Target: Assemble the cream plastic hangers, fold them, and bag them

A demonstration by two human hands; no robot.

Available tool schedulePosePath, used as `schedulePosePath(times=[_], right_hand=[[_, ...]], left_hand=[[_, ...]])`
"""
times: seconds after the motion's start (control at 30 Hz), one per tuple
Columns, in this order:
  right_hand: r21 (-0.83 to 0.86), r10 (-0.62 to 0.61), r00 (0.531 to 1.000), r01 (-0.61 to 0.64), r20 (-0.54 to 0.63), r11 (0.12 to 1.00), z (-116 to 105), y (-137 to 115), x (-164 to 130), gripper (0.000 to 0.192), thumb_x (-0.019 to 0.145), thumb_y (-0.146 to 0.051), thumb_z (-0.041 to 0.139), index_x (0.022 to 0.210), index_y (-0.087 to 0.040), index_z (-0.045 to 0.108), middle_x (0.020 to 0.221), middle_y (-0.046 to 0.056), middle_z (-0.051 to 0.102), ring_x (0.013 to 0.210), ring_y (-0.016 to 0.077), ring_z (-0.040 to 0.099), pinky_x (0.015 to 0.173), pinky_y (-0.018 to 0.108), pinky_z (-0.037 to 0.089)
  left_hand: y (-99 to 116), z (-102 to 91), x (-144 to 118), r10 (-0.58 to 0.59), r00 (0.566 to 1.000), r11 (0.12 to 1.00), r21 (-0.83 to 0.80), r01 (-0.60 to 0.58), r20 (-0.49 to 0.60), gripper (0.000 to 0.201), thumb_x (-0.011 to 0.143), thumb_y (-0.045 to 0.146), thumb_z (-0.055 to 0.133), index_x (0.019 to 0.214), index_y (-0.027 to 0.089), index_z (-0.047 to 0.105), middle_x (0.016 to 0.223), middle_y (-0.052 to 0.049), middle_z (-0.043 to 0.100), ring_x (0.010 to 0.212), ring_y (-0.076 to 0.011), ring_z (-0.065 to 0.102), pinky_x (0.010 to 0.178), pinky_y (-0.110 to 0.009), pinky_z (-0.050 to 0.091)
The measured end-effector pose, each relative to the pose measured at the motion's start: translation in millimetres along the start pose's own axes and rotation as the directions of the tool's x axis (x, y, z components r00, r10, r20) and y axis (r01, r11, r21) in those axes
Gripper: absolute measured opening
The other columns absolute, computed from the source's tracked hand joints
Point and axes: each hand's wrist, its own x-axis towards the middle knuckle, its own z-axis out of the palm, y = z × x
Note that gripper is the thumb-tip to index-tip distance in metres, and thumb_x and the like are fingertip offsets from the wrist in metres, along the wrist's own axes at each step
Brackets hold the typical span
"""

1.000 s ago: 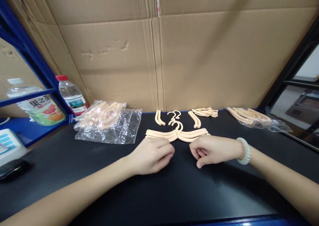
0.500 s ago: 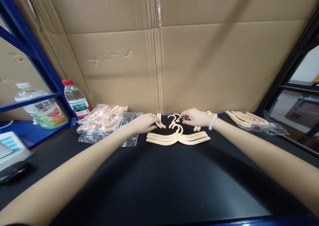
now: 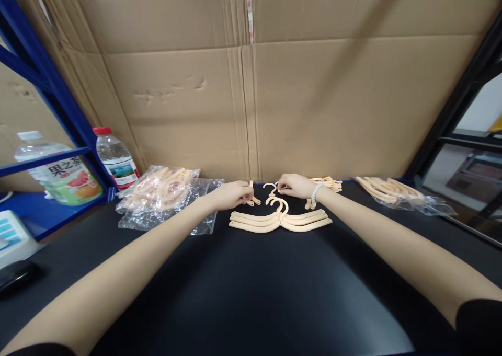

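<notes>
Three assembled beige hangers [image 3: 259,225] lie nested on the black table [image 3: 251,288], their hooks pointing away from me. Behind them my left hand [image 3: 234,195] has its fingers closed on a hanger arm [image 3: 254,201] from a small group of loose arms. My right hand [image 3: 297,185], with a beaded bracelet at its wrist, pinches a hanger hook that its fingers mostly cover. A loose hook [image 3: 269,190] lies between the two hands. Under and behind the right wrist are more loose hanger arms [image 3: 328,183], partly hidden.
At left lies a clear plastic bag [image 3: 162,188] of beige hanger parts, near a red-capped bottle [image 3: 117,160]. Another bag of parts [image 3: 392,190] lies at right. A cardboard wall [image 3: 333,105] closes off the back. A black object [image 3: 18,277] lies at the left edge.
My right hand has moved slightly left and closed over one of the two loose hooks. The fingers of my left hand have curled in at the loose arms.
</notes>
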Motion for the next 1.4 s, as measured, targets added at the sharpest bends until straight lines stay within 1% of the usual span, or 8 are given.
schedulePosePath(times=[0.23,0.33,0.47,0.6,0.7,0.87,1.13,1.4], right_hand=[[0.319,0.17,0.9,-0.037,-0.401,0.947,-10.8,-2.5,-18.3,0.011,0.084,-0.029,0.057,0.084,-0.019,0.062,0.086,0.005,0.063,0.076,0.017,0.058,0.072,0.032,0.046],[0.483,0.274,0.85,-0.026,-0.45,0.875,-19.8,-13.5,-32.7,0.021,0.086,-0.039,0.053,0.09,-0.02,0.061,0.074,0.002,0.058,0.063,0.0141,0.054,0.06,0.029,0.045],[0.699,0.381,0.836,0.004,-0.395,0.715,-26.9,-37.3,-61.2,0.03,0.087,-0.048,0.055,0.093,-0.019,0.063,0.063,-0.002,0.052,0.052,0.0102,0.048,0.05,0.026,0.041],[0.957,0.505,0.849,0.003,-0.156,0.291,-22.0,-61.7,-89.8,0.026,0.079,-0.041,0.071,0.091,-0.018,0.066,0.068,-0.001,0.06,0.055,0.0086,0.053,0.051,0.022,0.042],[0.987,0.521,0.852,-0.036,-0.051,0.156,-14.3,-76.6,-103.8,0.023,0.079,-0.037,0.072,0.091,-0.018,0.066,0.077,0.001,0.066,0.061,0.0096,0.059,0.055,0.021,0.046],[0.998,0.537,0.843,-0.029,-0.009,0.063,-5.2,-89.9,-111.7,0.023,0.079,-0.037,0.073,0.088,-0.017,0.067,0.076,0.002,0.067,0.063,0.0101,0.061,0.057,0.021,0.048],[1.0,0.503,0.864,-0.028,0.026,-0.004,5.4,-88.1,-114.7,0.024,0.075,-0.031,0.078,0.086,-0.019,0.061,0.075,0.0,0.068,0.064,0.0081,0.059,0.061,0.02,0.048],[0.995,0.504,0.858,-0.07,0.095,-0.068,9.4,-91.8,-114.9,0.029,0.074,-0.022,0.078,0.098,-0.017,0.062,0.091,0.005,0.072,0.069,0.0085,0.062,0.067,0.021,0.051]], left_hand=[[-0.8,3.8,-3.2,-0.001,0.997,0.998,-0.062,-0.004,-0.071,0.014,0.084,0.009,0.051,0.082,0.019,0.061,0.086,-0.004,0.06,0.087,-0.0196,0.058,0.077,-0.029,0.046],[6.0,-1.2,-5.2,-0.049,0.985,0.994,-0.1,0.033,-0.165,0.016,0.083,0.008,0.047,0.082,0.018,0.059,0.091,-0.005,0.059,0.085,-0.0194,0.058,0.076,-0.031,0.046],[27.8,-11.5,-12.2,-0.131,0.959,0.975,-0.21,0.079,-0.252,0.019,0.088,0.008,0.041,0.094,0.019,0.055,0.075,0.0,0.059,0.065,-0.0148,0.06,0.065,-0.027,0.047],[64.1,-17.0,-23.8,-0.152,0.942,0.945,-0.323,0.05,-0.3,0.015,0.093,0.015,0.042,0.096,0.02,0.056,0.094,-0.004,0.066,0.087,-0.0159,0.064,0.077,-0.028,0.049],[91.7,-17.1,-31.0,-0.128,0.949,0.874,-0.484,-0.03,-0.29,0.017,0.093,0.016,0.045,0.09,0.019,0.062,0.094,-0.005,0.066,0.087,-0.0169,0.062,0.076,-0.027,0.048],[116.2,-12.9,-31.8,-0.197,0.938,0.79,-0.612,-0.021,-0.286,0.018,0.092,0.013,0.048,0.085,0.018,0.063,0.082,-0.003,0.062,0.075,-0.015,0.059,0.068,-0.026,0.047],[113.7,1.4,-30.2,-0.249,0.907,0.681,-0.727,-0.085,-0.339,0.014,0.09,0.015,0.052,0.082,0.021,0.043,0.094,-0.002,0.044,0.08,-0.0146,0.054,0.063,-0.027,0.049],[109.8,8.2,-31.4,-0.279,0.91,0.704,-0.71,-0.024,-0.307,0.024,0.088,0.013,0.053,0.08,0.023,0.033,0.083,0.002,0.044,0.066,-0.0108,0.047,0.059,-0.026,0.043]])
